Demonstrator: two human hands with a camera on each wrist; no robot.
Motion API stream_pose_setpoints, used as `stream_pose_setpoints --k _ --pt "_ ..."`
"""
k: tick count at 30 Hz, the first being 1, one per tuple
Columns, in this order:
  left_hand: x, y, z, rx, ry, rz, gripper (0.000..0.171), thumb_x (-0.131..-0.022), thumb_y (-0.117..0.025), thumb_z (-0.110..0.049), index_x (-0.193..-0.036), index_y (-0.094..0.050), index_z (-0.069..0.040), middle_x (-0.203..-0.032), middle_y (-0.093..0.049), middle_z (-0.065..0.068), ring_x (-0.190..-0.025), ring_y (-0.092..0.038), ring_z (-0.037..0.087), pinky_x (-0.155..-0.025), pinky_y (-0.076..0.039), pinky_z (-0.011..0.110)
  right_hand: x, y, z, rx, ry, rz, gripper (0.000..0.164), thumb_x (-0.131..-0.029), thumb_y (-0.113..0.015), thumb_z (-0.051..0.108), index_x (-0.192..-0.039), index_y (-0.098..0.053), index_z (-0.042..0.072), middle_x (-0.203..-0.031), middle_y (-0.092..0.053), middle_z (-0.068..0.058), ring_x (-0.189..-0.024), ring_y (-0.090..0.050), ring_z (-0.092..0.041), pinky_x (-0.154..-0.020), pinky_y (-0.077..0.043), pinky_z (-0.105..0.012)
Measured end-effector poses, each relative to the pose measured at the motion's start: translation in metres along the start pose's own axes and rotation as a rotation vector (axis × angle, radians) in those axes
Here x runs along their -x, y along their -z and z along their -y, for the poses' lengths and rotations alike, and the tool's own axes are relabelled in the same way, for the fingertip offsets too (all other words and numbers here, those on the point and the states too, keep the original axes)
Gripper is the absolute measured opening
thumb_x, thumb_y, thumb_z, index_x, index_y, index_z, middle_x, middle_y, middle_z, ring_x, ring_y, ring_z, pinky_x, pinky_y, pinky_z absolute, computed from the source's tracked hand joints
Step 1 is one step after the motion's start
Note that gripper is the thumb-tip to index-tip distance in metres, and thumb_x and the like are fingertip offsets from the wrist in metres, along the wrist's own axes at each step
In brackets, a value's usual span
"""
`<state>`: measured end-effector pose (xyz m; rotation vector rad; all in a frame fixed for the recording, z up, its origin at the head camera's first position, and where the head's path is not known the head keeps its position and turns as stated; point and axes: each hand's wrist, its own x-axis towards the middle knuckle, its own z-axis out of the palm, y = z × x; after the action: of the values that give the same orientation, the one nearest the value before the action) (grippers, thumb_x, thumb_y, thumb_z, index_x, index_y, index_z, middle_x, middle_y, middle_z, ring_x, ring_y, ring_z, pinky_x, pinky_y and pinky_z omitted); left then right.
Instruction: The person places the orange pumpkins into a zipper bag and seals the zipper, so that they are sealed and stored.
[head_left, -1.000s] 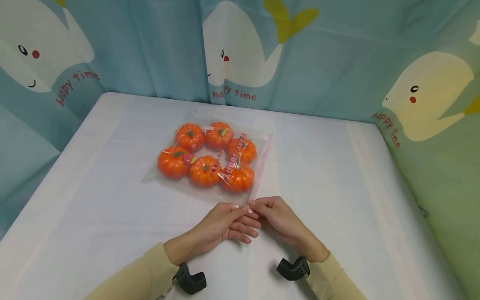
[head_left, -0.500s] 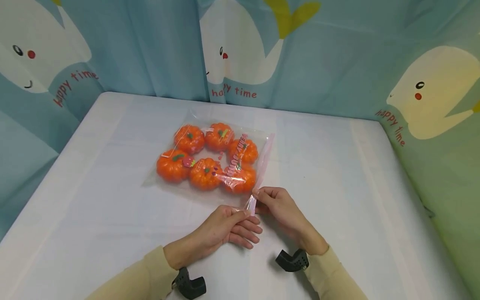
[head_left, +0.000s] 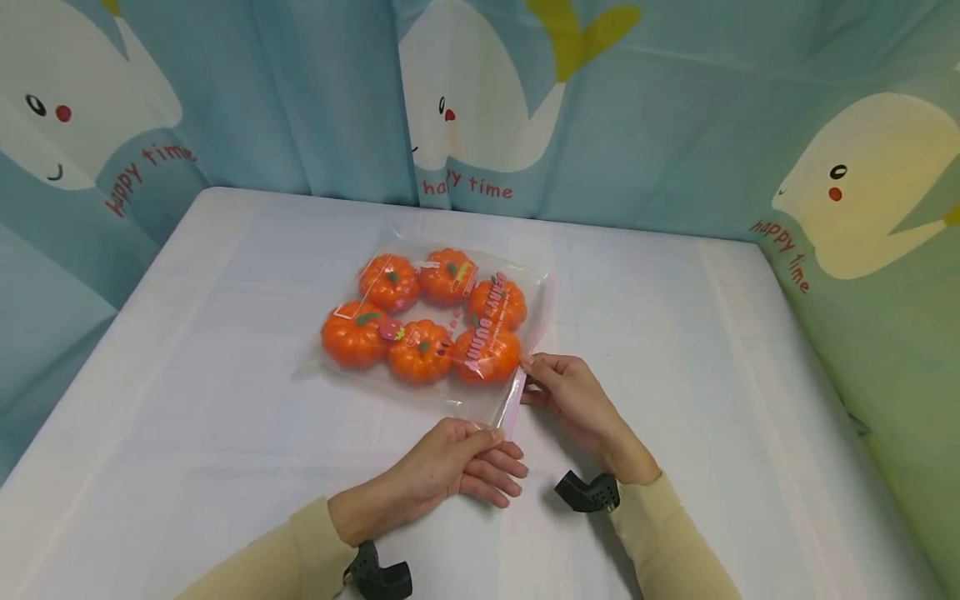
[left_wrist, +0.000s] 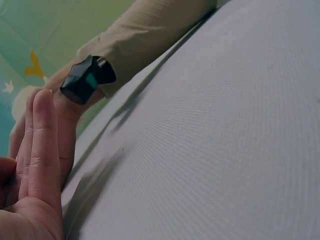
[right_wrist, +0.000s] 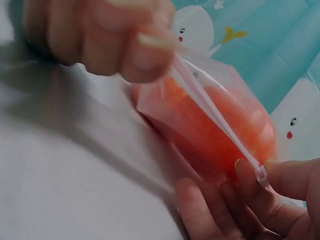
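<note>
A clear plastic zip bag [head_left: 457,402] with a pink top edge lies on the table, holding several orange toy pumpkins [head_left: 420,350]. My left hand [head_left: 457,458] pinches the bag's near corner between thumb and index finger, its other fingers extended. Farther up the pink edge, my right hand [head_left: 573,400] pinches the small zip slider [right_wrist: 262,173], best seen in the right wrist view. That view also has the left hand [right_wrist: 105,37] at the strip's other end. In the left wrist view, the left hand's fingers [left_wrist: 44,145] stand straight; the bag is out of sight there.
A white cloth-covered table [head_left: 225,400] extends around the bag. Behind it hangs a blue curtain [head_left: 660,150] with whale prints; a greenish one [head_left: 892,358] borders the right side. Dark wrist cameras [head_left: 588,492] sit below both hands.
My right hand has moved away along the pink edge from the corner, widening the gap between the hands. The left hand keeps its pinch at the corner. The bag has shifted slightly right.
</note>
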<state>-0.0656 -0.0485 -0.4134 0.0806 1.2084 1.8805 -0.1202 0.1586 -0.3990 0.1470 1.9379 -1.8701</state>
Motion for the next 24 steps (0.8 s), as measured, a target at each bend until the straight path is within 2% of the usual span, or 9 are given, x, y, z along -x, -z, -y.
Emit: stream_pose_setpoints --k 10,18,24 --pt "0.001 0.004 0.003 -0.005 -0.018 0.022 0.042 -0.103 -0.053 -0.025 -0.118 -0.060 0.013 -0.102 -0.075 0.019 -0.082 -0.075 0.018 -0.075 -0.062 0.036 -0.012 0.004 0.005 -0.001 0.019 -0.039 0.039 -0.105 -0.049 0.022 -0.120 -0.059 -0.012 -0.098 -0.063 0.000 -0.086 -0.061 -0.013 -0.078 -0.059 -0.025" --pt "0.003 0.006 0.003 -0.002 -0.015 0.042 0.041 -0.103 -0.053 -0.023 -0.118 -0.059 0.014 -0.104 -0.074 0.021 -0.083 -0.075 0.018 -0.077 -0.062 0.037 -0.029 0.012 0.012 -0.011 0.027 -0.097 0.033 -0.105 -0.048 0.018 -0.110 -0.060 -0.011 -0.093 -0.061 0.001 -0.083 -0.060 -0.012 -0.075 -0.057 -0.023" --pt "0.004 0.007 0.002 -0.003 -0.010 0.045 0.040 -0.103 -0.053 -0.023 -0.118 -0.059 0.014 -0.106 -0.073 0.023 -0.085 -0.076 0.020 -0.078 -0.062 0.039 -0.045 0.023 0.018 -0.054 0.023 -0.103 0.028 -0.105 -0.046 0.014 -0.106 -0.059 -0.011 -0.089 -0.059 0.000 -0.080 -0.061 -0.012 -0.076 -0.058 -0.024"
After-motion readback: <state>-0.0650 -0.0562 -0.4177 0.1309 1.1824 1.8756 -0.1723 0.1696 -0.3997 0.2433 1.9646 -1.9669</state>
